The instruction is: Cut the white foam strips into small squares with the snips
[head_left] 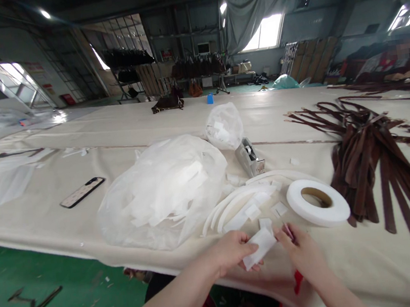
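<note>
Left hand is gripping a folded white strip between thumb and fingers, over the near edge of the desk. Right hand is closing around a small reddish object, partly hidden, its fingertips meeting the strip's right side. White roll is lying just beyond the right hand; curved white strips are lying beyond the left. Plastic bag is resting left of these; brown straps are lying at right.
</note>
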### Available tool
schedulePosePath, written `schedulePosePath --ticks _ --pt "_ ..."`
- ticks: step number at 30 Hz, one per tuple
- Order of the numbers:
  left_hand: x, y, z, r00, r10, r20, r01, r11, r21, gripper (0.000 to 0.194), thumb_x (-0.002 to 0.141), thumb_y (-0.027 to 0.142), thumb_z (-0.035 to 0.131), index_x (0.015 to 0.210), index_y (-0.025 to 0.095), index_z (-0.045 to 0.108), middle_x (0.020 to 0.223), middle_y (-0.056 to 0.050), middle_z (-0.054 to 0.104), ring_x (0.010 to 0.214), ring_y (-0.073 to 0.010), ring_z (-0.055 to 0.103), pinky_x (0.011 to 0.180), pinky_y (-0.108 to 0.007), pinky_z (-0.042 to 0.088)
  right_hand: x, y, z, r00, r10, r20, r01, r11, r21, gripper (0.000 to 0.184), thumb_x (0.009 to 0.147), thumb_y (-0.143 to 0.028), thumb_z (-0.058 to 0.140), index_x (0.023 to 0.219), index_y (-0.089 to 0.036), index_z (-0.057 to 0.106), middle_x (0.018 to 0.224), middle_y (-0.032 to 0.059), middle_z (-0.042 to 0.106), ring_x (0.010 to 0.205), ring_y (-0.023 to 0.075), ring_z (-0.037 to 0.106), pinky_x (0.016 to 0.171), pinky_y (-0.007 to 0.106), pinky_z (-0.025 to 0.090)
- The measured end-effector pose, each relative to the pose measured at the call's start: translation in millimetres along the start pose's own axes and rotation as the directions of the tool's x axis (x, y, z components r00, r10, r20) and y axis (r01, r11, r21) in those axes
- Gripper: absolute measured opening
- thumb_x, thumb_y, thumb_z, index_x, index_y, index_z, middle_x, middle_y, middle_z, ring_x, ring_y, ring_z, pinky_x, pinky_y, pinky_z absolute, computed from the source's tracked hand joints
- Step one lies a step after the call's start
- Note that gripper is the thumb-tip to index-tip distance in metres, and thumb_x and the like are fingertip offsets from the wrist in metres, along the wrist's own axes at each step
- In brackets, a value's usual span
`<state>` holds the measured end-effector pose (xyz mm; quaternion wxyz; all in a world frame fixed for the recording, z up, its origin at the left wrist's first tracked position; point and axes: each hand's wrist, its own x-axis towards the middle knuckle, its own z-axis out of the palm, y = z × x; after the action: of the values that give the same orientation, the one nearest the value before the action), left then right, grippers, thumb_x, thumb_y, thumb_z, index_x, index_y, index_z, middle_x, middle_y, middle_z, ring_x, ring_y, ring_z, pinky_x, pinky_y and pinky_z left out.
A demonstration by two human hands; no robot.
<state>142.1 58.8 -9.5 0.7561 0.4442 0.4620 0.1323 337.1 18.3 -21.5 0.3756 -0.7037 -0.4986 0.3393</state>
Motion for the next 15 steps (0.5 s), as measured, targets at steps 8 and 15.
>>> schedulePosePath --ticks 8,15 --pt "13 -1 -0.6 0.984 0.1 -0.144 -0.116 0.987 -0.11 0.062 0.057 0.059 0.077 0.092 0.011 0.057 0.075 -0.007 0.068 0.059 -0.0158 0.065 0.057 -0.026 0.047 -32 11 10 0.901 0.231 0.368 -0.319 0.926 0.201 0.055 0.082 -0.07 0.037 0.052 -0.024 0.038 0.041 -0.0062 0.033 0.038 0.0097 0.029 0.041 0.026 0.022" --pt "16 -4 3.7 0.966 0.176 -0.188 -0.18 0.984 -0.004 0.049 0.067 0.054 0.07 0.09 0.013 0.057 0.075 -0.006 0.068 0.06 -0.0167 0.066 0.056 -0.027 0.047 -28 11 21 0.872 0.258 0.415 -0.387 0.883 0.265 0.058 0.071 -0.078 0.043 0.052 -0.023 0.04 0.037 -0.0077 0.032 0.031 0.0062 0.021 0.036 0.025 0.013"
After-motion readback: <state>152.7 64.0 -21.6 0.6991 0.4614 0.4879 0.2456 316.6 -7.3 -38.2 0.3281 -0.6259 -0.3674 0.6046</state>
